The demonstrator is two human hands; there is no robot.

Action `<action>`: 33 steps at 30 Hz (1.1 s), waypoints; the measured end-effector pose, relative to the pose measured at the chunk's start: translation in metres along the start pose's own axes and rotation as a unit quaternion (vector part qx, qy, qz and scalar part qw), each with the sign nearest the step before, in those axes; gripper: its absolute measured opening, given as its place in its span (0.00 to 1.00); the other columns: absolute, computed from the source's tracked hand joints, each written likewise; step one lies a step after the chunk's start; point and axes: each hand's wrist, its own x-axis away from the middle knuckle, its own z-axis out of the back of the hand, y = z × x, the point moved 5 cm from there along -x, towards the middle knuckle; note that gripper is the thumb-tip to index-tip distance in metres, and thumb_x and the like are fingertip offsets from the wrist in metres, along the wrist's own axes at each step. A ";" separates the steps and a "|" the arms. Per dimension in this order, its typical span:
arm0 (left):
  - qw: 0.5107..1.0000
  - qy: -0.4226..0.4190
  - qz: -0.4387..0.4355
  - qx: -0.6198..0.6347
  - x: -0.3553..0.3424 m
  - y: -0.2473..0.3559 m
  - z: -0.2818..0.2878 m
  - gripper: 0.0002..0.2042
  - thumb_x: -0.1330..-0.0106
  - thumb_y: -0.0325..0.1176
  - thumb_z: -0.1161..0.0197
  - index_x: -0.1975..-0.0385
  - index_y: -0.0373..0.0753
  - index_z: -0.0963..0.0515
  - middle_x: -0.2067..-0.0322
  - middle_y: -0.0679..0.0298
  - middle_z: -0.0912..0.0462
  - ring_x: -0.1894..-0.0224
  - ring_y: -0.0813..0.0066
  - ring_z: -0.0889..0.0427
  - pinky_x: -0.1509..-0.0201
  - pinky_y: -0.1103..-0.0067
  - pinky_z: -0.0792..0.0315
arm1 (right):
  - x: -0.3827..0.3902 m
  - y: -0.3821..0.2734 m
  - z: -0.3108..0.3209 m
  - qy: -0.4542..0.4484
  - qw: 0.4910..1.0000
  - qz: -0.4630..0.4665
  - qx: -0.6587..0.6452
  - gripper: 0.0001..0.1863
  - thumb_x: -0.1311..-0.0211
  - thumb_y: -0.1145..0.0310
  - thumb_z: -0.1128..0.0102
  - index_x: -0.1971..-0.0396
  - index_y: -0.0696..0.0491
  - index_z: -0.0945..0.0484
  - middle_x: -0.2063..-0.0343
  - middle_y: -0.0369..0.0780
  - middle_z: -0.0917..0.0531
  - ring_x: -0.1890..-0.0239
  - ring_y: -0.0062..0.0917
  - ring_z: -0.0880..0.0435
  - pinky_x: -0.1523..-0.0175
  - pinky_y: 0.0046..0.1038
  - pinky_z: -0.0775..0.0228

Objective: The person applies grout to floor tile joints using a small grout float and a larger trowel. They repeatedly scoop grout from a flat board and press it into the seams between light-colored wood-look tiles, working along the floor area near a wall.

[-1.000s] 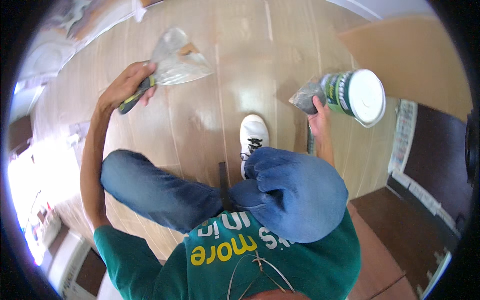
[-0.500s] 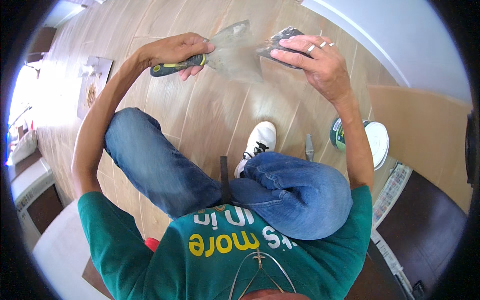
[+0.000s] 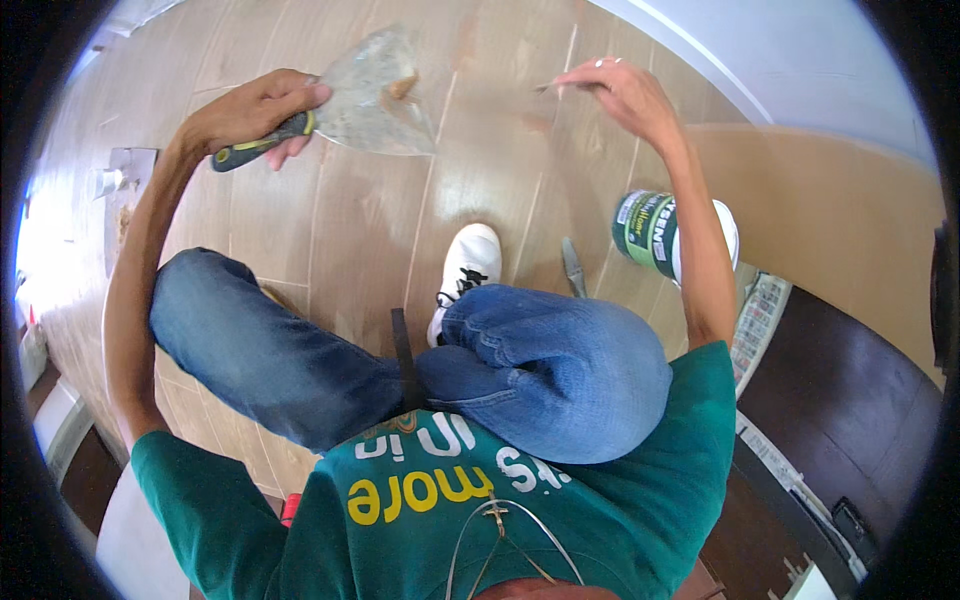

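Observation:
My left hand (image 3: 255, 110) is closed round the black and yellow handle of a wide putty knife (image 3: 365, 115). A small brown lump of filler (image 3: 402, 88) sits on its broad, smeared blade. Across from it, to the right, my right hand (image 3: 625, 95) pinches a thin flat spreader (image 3: 544, 88), seen nearly edge-on and slightly blurred. A gap separates the spreader from the putty knife's blade. Both hands are held out over the wood-look floor, beyond my knees.
A green tub (image 3: 650, 232) with a white end lies beside my right forearm. A narrow scraper (image 3: 573, 265) rests on the floor near my shoe (image 3: 472, 260). At left is a smeared plate (image 3: 125, 205). A brown board (image 3: 820, 200) and pale wall (image 3: 800, 60) border the right.
The putty knife has moved left, away from the spreader, and now shows a brown lump on its blade. My right hand has turned the spreader nearly edge-on. The whole view has shifted.

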 end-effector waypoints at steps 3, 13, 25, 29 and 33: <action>1.000 -0.005 -0.001 0.009 -0.012 -0.009 0.002 0.25 0.18 0.51 0.54 0.73 0.36 0.28 0.85 0.65 0.23 0.88 0.77 0.25 0.83 0.80 0.27 | 0.025 0.104 -0.040 -0.019 0.994 -0.097 0.035 0.17 0.32 0.72 0.45 0.49 0.40 0.13 0.58 0.41 0.12 0.55 0.40 0.16 0.47 0.37 0.25; 0.998 0.010 0.052 0.021 -0.007 -0.038 0.008 0.22 0.19 0.51 0.53 0.69 0.38 0.29 0.85 0.65 0.24 0.88 0.77 0.24 0.84 0.81 0.28 | 0.048 0.163 -0.134 -0.008 0.989 -0.135 0.060 0.20 0.35 0.73 0.46 0.48 0.39 0.14 0.55 0.41 0.12 0.53 0.42 0.16 0.45 0.40 0.24; 0.999 0.007 0.044 0.017 -0.009 -0.045 0.012 0.22 0.20 0.52 0.52 0.68 0.38 0.29 0.84 0.64 0.23 0.88 0.77 0.24 0.84 0.81 0.27 | 0.068 0.132 -0.128 0.011 0.993 -0.079 0.082 0.23 0.35 0.76 0.49 0.47 0.38 0.14 0.49 0.35 0.13 0.47 0.35 0.16 0.40 0.39 0.25; 0.999 -0.010 0.032 0.001 -0.011 -0.040 0.013 0.23 0.20 0.53 0.52 0.68 0.38 0.29 0.85 0.65 0.24 0.88 0.77 0.24 0.84 0.81 0.27 | 0.067 0.133 -0.140 0.008 0.988 -0.118 0.098 0.24 0.37 0.78 0.47 0.47 0.37 0.14 0.49 0.35 0.13 0.47 0.35 0.16 0.39 0.39 0.25; 0.999 0.006 0.050 0.020 -0.006 -0.047 0.012 0.23 0.20 0.54 0.52 0.68 0.38 0.29 0.85 0.65 0.24 0.88 0.78 0.24 0.84 0.81 0.27 | 0.089 0.112 -0.152 0.033 0.990 -0.080 0.108 0.22 0.36 0.76 0.47 0.47 0.39 0.13 0.50 0.37 0.12 0.48 0.37 0.15 0.39 0.39 0.25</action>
